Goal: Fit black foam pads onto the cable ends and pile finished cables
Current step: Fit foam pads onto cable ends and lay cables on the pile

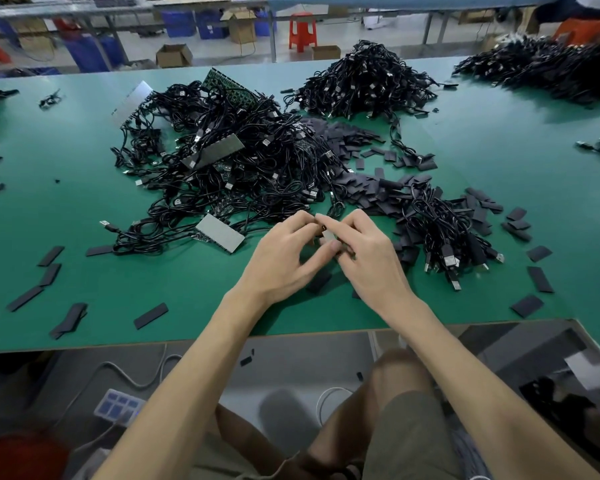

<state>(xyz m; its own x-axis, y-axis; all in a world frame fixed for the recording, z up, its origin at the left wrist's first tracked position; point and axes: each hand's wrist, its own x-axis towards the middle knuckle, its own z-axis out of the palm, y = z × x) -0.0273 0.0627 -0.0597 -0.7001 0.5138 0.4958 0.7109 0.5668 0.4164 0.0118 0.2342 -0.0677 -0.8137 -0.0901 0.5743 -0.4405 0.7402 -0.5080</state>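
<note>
My left hand [284, 258] and my right hand [364, 254] meet just above the green table [153, 323], fingers curled round a small pale connector piece [327, 234] with something dark beneath it. Their fingertips touch at the top. A black foam pad [319, 281] lies on the table under the hands. Behind them spreads a big tangle of black cables [236, 168] with grey boards in it. Loose black foam pads [371, 192] lie heaped to the right, next to a small bundle of cables [444, 233] with USB plugs.
Further cable piles stand at the back [364, 81] and back right [548, 67]. Single pads [150, 315] lie scattered along the front and left of the table. The table's front edge runs just below my wrists. My knees and a power strip [118, 407] show underneath.
</note>
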